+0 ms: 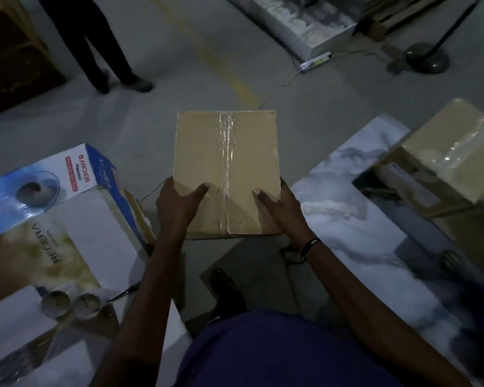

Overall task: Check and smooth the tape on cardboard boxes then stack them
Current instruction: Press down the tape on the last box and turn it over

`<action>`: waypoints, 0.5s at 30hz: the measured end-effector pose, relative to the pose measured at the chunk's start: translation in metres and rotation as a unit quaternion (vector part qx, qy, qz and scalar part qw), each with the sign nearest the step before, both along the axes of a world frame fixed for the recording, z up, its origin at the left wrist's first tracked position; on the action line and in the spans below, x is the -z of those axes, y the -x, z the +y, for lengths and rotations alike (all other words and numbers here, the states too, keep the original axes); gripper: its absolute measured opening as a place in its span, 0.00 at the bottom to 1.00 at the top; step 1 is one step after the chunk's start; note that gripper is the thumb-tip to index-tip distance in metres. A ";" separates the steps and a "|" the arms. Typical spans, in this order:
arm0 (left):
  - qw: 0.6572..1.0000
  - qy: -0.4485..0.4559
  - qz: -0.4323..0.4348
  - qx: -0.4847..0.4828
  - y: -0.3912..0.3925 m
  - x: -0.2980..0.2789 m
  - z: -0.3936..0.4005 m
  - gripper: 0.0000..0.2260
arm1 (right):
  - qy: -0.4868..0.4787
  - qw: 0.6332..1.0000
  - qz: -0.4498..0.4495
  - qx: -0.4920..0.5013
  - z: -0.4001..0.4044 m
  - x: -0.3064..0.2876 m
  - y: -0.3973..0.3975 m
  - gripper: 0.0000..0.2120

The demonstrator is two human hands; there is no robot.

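Note:
A brown cardboard box [204,152] is held in front of me, above the grey floor. A strip of clear tape [229,152] runs down the middle of its top, wrinkled and shiny. My left hand [176,205] grips the box's near left edge, thumb lying on the top. My right hand [280,208] grips the near right edge in the same way, a dark band on its wrist. Another taped cardboard box [444,152] sits at the right on a dark carton.
A printed fan carton [53,177] and white cartons lie at the left, with two tape rolls [70,303] on them. A white marbled slab [355,219] lies at the right. A person's legs [95,46] stand at the far left, a fan base [426,58] far right.

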State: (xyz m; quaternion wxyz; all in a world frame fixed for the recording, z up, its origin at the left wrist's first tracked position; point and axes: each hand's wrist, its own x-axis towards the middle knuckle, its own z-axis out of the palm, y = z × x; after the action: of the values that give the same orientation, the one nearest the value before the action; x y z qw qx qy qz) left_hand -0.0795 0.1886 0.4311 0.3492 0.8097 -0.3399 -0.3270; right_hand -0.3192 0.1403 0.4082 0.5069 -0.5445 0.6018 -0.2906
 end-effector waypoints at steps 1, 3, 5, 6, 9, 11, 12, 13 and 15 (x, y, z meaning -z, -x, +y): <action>1.000 0.001 -0.006 0.012 0.013 -0.005 0.001 0.45 | 0.009 1.000 -0.003 0.011 0.008 -0.004 0.014 0.28; 0.999 0.004 -0.012 0.045 0.042 -0.010 0.002 0.45 | 0.016 0.999 -0.017 0.041 0.027 -0.007 0.048 0.29; 0.998 0.008 -0.006 0.067 0.079 -0.016 0.004 0.43 | 0.023 0.997 -0.022 0.073 0.050 -0.012 0.084 0.28; 0.997 0.009 0.003 0.083 0.099 -0.019 0.006 0.40 | 0.025 0.996 -0.017 0.087 0.061 -0.013 0.104 0.28; 0.989 0.000 0.008 0.146 0.162 -0.015 0.011 0.33 | 0.013 0.989 -0.010 0.146 0.097 -0.006 0.164 0.26; 0.981 -0.013 0.007 0.193 0.204 -0.009 0.012 0.32 | 0.009 0.983 -0.005 0.185 0.122 0.003 0.200 0.26; 0.976 -0.016 0.009 0.216 0.223 -0.007 0.013 0.32 | 0.004 0.978 -0.003 0.208 0.134 0.007 0.217 0.27; 0.971 -0.023 0.010 0.238 0.241 -0.003 0.012 0.32 | -0.002 0.972 -0.005 0.233 0.144 0.010 0.232 0.27; 0.960 -0.024 0.010 0.279 0.275 0.004 0.014 0.32 | -0.010 0.960 -0.007 0.279 0.164 0.014 0.258 0.26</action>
State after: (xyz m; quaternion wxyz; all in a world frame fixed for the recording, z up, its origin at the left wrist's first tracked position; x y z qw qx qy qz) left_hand -0.3541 0.2023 0.4268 0.2283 0.6873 -0.5408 -0.4278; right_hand -0.5767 0.3047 0.3945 0.4157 -0.3477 0.7290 -0.4182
